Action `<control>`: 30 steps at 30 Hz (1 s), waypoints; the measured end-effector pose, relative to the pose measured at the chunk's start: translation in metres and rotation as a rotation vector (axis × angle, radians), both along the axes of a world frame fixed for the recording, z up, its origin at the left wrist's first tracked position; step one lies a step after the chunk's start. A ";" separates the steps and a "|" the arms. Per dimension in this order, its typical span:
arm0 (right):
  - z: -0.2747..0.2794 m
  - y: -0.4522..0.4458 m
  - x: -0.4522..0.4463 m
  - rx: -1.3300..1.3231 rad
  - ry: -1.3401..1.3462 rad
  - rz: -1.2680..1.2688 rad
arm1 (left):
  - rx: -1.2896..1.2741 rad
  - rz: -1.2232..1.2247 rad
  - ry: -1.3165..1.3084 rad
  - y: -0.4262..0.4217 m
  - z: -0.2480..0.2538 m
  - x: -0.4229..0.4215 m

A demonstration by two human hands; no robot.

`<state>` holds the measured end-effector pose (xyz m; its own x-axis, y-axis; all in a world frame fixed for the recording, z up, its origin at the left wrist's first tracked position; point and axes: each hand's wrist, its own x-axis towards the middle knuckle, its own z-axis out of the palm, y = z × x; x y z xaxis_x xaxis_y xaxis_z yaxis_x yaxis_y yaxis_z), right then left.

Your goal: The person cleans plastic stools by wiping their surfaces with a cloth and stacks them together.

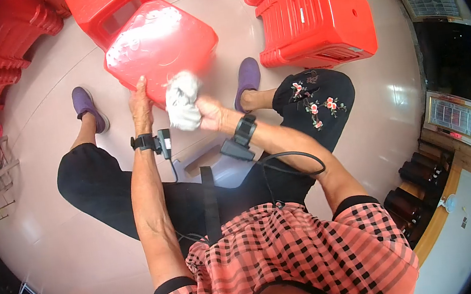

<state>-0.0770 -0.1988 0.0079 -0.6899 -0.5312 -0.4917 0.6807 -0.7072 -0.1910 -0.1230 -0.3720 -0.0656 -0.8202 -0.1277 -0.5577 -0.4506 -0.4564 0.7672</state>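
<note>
A red plastic stool (161, 44) lies in front of me with its shiny square seat facing me. My left hand (141, 103) grips the near left edge of the seat, thumb upward against it; part of the fingers is hidden. Bunched in my right hand (211, 115) is a white cloth (183, 101), at the seat's near right edge. The cloth is slightly blurred, and I cannot tell how firmly it presses on the stool. Both wrists carry black strapped devices with cables.
Another red stool (107, 13) stands just behind. To the right are stacked red stools (314, 22), and more red stools (11, 45) line the left. A greyish low stool (223, 163) is beneath me. Dark bottles or jars (404, 205) sit along the right side.
</note>
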 end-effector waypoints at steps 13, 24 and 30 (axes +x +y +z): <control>-0.044 0.099 -0.135 1.538 0.611 0.578 | -1.038 -0.313 -0.002 -0.040 0.011 -0.010; -0.075 0.121 -0.029 1.262 0.862 1.341 | -1.681 -0.409 0.299 0.032 0.050 0.004; -0.081 0.154 -0.065 1.869 0.535 0.694 | -1.674 -0.440 0.371 0.046 0.030 0.032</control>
